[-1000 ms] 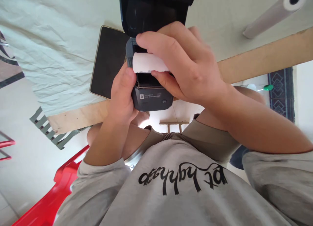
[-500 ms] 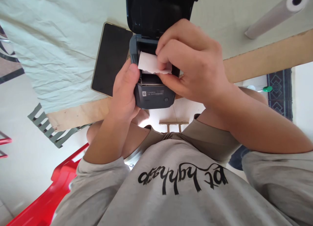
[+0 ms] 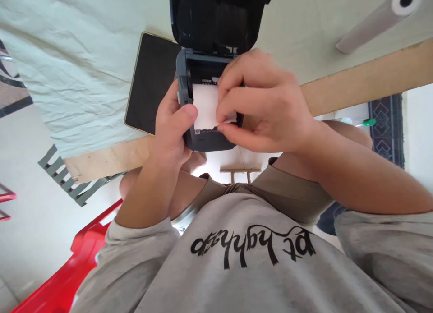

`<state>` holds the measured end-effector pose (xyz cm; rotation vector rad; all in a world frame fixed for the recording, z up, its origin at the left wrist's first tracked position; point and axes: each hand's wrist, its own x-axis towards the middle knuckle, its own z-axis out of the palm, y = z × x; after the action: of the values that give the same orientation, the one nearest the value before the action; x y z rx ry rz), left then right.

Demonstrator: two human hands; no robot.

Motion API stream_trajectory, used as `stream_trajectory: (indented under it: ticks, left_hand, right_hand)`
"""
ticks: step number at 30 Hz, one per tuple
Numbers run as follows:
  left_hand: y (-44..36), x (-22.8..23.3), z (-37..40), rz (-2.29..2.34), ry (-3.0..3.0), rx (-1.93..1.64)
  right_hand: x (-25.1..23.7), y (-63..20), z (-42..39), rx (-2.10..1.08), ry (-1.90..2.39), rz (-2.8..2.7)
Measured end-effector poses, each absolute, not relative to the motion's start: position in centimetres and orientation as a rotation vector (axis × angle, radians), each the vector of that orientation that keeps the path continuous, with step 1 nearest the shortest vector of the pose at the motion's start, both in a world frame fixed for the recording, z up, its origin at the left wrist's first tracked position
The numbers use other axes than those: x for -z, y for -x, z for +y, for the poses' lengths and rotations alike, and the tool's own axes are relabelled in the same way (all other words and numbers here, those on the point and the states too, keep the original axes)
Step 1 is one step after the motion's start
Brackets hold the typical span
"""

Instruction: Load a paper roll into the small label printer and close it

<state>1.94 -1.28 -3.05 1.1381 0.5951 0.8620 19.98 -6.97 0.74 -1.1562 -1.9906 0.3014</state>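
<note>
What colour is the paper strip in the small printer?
White, on the paper strip, seen from the head view.

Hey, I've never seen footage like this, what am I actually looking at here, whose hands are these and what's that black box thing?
This is one picture from a camera worn on a person's head, looking down at their own two bare hands; no machine does the work. The left hand holds a small dark printer with its lid flipped open. The right hand pinches the loose end of a white paper strip that runs out of the printer's open bay. Behind lies a table under a pale cloth, with a dark phone lying flat and a white roll at the far right. A red chair shows at lower left.
</note>
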Motion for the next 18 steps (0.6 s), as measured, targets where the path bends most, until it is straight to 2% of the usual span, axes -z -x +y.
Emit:
stream_trajectory:
  ticks: [4,8,11,15,18]
  left_hand:
    - [-1.3,4.5,-0.8,0.520,-1.205,-0.912]
    - [-0.9,4.9,-0.5,0.508,-1.269,-0.894]
    - [-0.7,5.0,-0.3,0.491,-1.271,-0.880]
    - [-0.7,4.9,-0.5,0.532,-1.286,-0.892]
    - [-0.8,4.8,-0.6,0.569,-1.297,-0.884]
  right_hand:
    - [-0.4,-19.7,-7.1,-0.220,1.120,-1.914]
    - [-0.3,-19.6,-7.2,-0.171,1.260,-1.878]
    - [-0.2,-19.7,-7.1,-0.180,1.362,-1.947]
    - [-0.6,-20.4,-6.9,-0.202,1.203,-1.880]
    - [-1.8,-21.1,-7.1,-0.346,1.240,-1.701]
